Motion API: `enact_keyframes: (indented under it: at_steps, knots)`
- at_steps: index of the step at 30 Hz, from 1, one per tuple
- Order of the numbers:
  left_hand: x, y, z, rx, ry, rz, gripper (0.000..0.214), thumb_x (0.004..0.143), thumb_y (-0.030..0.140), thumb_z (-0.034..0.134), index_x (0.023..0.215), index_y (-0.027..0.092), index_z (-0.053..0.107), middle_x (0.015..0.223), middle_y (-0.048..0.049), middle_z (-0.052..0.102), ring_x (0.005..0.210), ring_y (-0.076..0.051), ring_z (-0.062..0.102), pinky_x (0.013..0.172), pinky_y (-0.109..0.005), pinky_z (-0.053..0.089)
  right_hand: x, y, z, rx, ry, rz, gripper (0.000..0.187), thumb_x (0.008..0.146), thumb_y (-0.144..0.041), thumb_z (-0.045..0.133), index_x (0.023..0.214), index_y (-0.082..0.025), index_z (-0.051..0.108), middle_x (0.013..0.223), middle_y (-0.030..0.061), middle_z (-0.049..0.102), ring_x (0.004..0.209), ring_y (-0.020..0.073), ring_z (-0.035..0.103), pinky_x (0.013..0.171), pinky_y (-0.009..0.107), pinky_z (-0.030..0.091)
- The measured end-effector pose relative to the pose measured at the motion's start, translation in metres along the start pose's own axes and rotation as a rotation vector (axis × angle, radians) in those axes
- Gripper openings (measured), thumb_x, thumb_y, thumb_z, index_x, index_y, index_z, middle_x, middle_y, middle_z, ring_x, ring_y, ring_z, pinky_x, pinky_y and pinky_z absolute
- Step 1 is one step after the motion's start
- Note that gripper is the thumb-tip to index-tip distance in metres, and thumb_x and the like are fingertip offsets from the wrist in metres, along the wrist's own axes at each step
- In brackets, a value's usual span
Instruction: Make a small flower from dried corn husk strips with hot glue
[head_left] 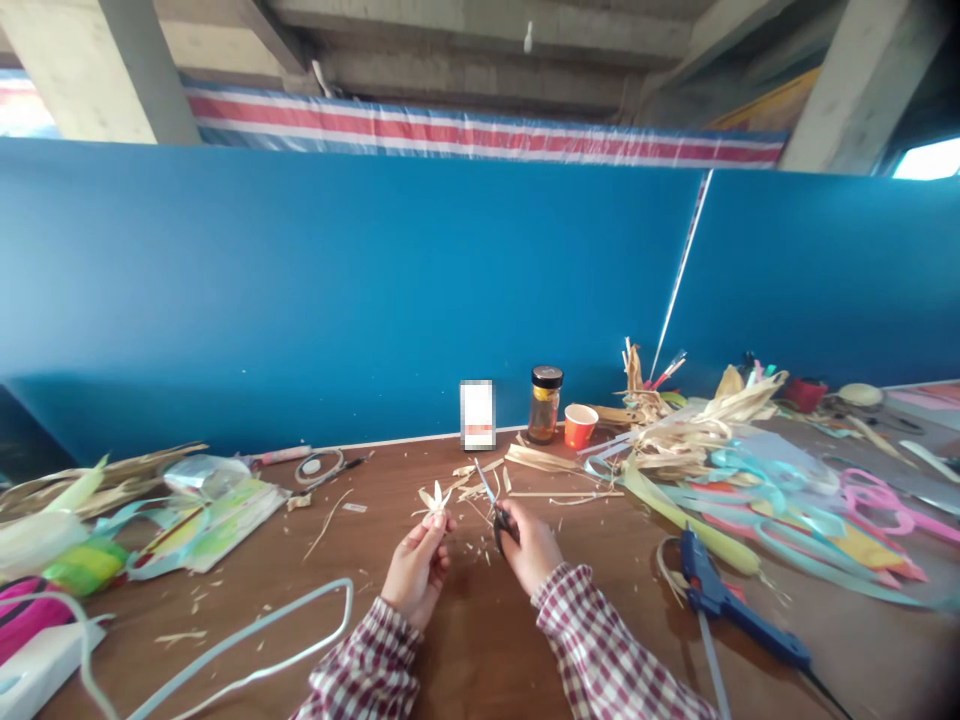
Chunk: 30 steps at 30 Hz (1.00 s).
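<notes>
Between the thumb and fingers of my left hand is a small pale flower shape with pointed petals, which looks made of dried husk. My right hand is closed round the dark handles of a pair of scissors. The blades point up and away, a little right of the flower and apart from it. Pale husk strips lie just beyond the blades, and small clippings are scattered on the brown table between my hands.
A dark-lidded jar and an orange paper cup stand near the blue partition. Dried husks and coloured ribbons heap up at right, near a blue glue gun. A white cable loops at left.
</notes>
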<state>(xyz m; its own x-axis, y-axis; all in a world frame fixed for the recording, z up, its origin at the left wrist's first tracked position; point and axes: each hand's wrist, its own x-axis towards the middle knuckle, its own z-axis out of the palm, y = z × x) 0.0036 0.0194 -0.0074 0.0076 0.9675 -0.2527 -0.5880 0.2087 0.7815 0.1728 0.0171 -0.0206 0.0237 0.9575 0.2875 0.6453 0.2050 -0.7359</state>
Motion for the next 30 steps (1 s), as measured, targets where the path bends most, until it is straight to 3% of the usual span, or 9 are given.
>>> enact_keyframes:
  at_steps: [6,10,17,30]
  knots:
    - [0.004,0.002,-0.003,-0.145,0.037,-0.019,0.010,0.076,0.006,0.059,0.083,0.012,0.063,0.074,-0.0018,0.064,0.046,-0.004,0.056,0.042,-0.012,0.049,-0.002,-0.006,0.002,0.107,-0.054,0.002,0.032,0.077,-0.020,0.054,0.109,-0.020,0.055,0.089,0.0048,0.069,0.083,0.0191,0.065,0.075,0.029,0.050]
    - [0.003,0.004,-0.002,-0.168,0.001,-0.029,0.010,0.080,0.004,0.054,0.080,0.011,0.062,0.068,-0.0014,0.062,0.046,-0.004,0.057,0.043,-0.013,0.051,-0.006,-0.019,0.001,0.231,-0.114,-0.037,0.029,0.077,-0.024,0.055,0.105,-0.019,0.056,0.082,0.0041,0.068,0.076,0.0185,0.065,0.070,0.029,0.050]
    - [0.004,0.008,-0.004,-0.197,0.038,-0.046,0.010,0.082,0.005,0.051,0.081,0.010,0.060,0.069,-0.0025,0.064,0.048,-0.005,0.059,0.044,-0.013,0.051,-0.012,-0.033,-0.001,0.292,-0.217,-0.104,0.031,0.073,-0.030,0.062,0.101,-0.018,0.057,0.077,0.0019,0.065,0.068,0.0154,0.062,0.062,0.024,0.049]
    - [0.009,0.024,-0.012,-0.301,0.028,-0.054,0.014,0.084,0.007,0.048,0.078,0.011,0.059,0.064,0.0004,0.060,0.043,-0.003,0.055,0.040,-0.011,0.049,-0.009,-0.024,0.001,0.282,-0.325,-0.125,0.033,0.074,-0.035,0.062,0.104,-0.022,0.064,0.078,0.0026,0.071,0.069,0.0178,0.066,0.064,0.026,0.052]
